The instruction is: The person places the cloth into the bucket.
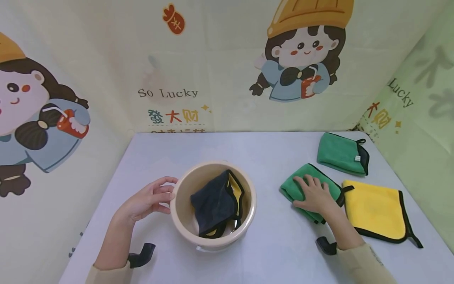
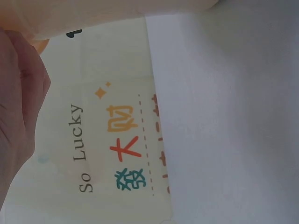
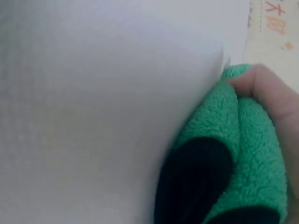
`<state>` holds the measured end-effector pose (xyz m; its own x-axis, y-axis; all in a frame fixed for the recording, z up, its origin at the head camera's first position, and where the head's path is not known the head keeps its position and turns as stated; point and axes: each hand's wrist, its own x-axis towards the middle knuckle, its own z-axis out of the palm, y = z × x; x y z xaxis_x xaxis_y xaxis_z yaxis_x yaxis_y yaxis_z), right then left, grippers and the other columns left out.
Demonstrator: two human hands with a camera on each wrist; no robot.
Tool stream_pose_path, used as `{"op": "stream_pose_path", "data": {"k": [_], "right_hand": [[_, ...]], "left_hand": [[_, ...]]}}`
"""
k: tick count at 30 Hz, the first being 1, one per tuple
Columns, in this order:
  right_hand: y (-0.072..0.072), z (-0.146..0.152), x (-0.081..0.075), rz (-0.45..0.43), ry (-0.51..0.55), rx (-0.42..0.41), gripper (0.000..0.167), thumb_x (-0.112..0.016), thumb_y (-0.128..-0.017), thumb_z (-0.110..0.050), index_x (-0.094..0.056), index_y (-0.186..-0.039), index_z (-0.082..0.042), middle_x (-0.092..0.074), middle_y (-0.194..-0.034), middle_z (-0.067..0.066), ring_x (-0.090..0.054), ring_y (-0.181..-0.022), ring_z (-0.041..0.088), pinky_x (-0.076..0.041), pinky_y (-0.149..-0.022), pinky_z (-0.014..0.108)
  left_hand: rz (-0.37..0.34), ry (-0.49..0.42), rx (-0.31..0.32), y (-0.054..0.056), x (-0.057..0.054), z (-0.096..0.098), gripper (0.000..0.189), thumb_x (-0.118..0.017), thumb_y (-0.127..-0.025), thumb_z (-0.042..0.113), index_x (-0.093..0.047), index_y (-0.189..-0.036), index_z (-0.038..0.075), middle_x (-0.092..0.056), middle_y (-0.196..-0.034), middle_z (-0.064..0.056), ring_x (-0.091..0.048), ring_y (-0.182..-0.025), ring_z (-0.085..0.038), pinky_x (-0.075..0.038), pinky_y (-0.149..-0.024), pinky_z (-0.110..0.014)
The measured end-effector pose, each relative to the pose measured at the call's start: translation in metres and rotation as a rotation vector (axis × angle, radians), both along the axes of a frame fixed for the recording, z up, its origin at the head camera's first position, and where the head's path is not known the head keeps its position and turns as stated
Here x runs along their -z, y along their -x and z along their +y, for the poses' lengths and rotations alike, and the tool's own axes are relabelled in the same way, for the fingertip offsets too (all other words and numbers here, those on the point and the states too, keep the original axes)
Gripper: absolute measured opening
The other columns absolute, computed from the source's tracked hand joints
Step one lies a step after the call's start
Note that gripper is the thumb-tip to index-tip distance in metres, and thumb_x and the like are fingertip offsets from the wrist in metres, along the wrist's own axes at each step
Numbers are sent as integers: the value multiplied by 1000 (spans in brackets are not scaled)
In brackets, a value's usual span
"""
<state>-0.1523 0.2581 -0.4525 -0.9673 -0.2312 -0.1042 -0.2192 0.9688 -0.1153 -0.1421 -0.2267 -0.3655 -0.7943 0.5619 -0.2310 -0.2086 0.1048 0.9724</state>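
Note:
A cream bucket [image 1: 180, 228] stands left of the table's middle, with a dark grey and yellow towel [image 1: 214, 201] bunched inside. My left hand [image 1: 156, 199] touches the bucket's left side near the rim with relaxed fingers. In the left wrist view the bucket's wall [image 2: 117, 16] crosses the top, beside part of the hand. My right hand [image 1: 313, 193] grips a folded green towel [image 1: 308, 171] from above, right of the bucket. In the right wrist view the thumb presses into the fold of this black-edged towel [image 3: 261, 154].
A second folded green towel [image 1: 338, 154] lies at the back right of the white table [image 1: 269, 252]. Nearer, a folded yellow towel [image 1: 376, 209] with black edging lies beside the gripped one. A printed curtain [image 1: 227, 79] hangs behind the table.

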Motion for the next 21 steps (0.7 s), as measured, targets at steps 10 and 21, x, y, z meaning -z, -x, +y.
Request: {"op": "stream_pose_path", "data": {"k": [10,21], "right_hand": [[7,-1,10,122,-56,-59,57,-68,-81,-29,-43,-127,-6,-42,-116,23,-42,-100,41,-37,-76,57],[10,4,14,267,-95,-133,49,-74,-76,-22,-49,-117,-10,-47,-97,15,-46,-83,32,-43,-67,51]], "left_hand": [[0,4,-5,-1,-1,0,34,-55,-89,7,-42,-120,8,-64,-99,-5,-65,-77,-20,-56,-68,-36],[-1,0,-4,0,0,0,34,-55,-89,8,-42,-120,8,-63,-100,-6,-65,-77,-20,-56,-68,-36]]}}
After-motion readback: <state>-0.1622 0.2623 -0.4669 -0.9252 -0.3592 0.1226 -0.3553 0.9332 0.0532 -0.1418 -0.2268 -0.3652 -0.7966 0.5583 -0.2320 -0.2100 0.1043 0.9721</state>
